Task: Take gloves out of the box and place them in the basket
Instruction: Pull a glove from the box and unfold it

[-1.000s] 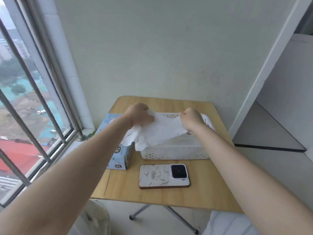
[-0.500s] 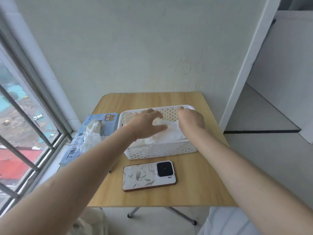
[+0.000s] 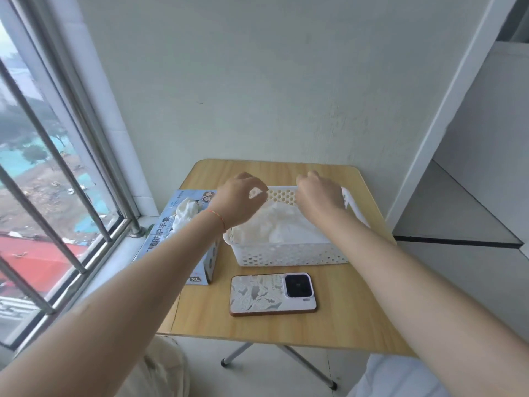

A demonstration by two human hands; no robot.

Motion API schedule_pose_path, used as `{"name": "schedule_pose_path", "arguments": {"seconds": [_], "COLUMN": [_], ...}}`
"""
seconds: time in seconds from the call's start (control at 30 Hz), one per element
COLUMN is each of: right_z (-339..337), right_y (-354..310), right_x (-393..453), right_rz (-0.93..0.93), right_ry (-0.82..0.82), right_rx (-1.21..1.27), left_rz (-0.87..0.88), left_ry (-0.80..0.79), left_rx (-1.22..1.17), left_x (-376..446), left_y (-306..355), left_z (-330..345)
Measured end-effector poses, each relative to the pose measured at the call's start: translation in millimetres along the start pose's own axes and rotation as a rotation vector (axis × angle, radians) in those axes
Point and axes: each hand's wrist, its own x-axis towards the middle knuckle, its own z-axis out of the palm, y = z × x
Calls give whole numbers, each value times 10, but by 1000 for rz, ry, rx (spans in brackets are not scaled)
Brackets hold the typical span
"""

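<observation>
Gloves, white and crumpled, lie heaped inside the basket, filling most of it. Going from the biggest thing down: the wooden tabletop carries everything, its left edge close to the barred window. The white perforated basket sits toward the tabletop's far right part, its long front wall facing the near edge. The blue glove box lies along the left edge, just beside the basket, with a white glove bunched out of its top opening. A phone in a white patterned case lies flat between the basket and the near edge, apart from both.

Both hands hover over the basket's far rim. The left hand has its fingers curled loosely, and it seems to hold nothing. The right hand is curled too; whether it grips anything I cannot tell.
</observation>
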Motion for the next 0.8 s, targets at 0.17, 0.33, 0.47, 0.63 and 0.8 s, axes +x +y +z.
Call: {"name": "schedule_pose_path", "arguments": {"seconds": [0.17,0.33,0.47,0.63,0.8], "right_z": [-31,-18,18,-20,-26], "right_y": [-675,-1353,-1622,-1720,-1817], "right_x": [77,152,210,308,343], "right_rz": [-133,-200,-192,-198,-282], "right_ry": [-21,-102,-129,-163,-243], "right_rx": [363,556,641,696,733], "left_rz": [-297,-607,-620,-501,-389], "left_ry": [401,230,141,250,334], "left_rx": [20,41,-120,-145,-270], "left_x": [-267,-622,-660,-544,-562], "left_y": [-431,-878,-1025,-1113,-1044], "left_z": [-418,-696,-708,-738,-760]}}
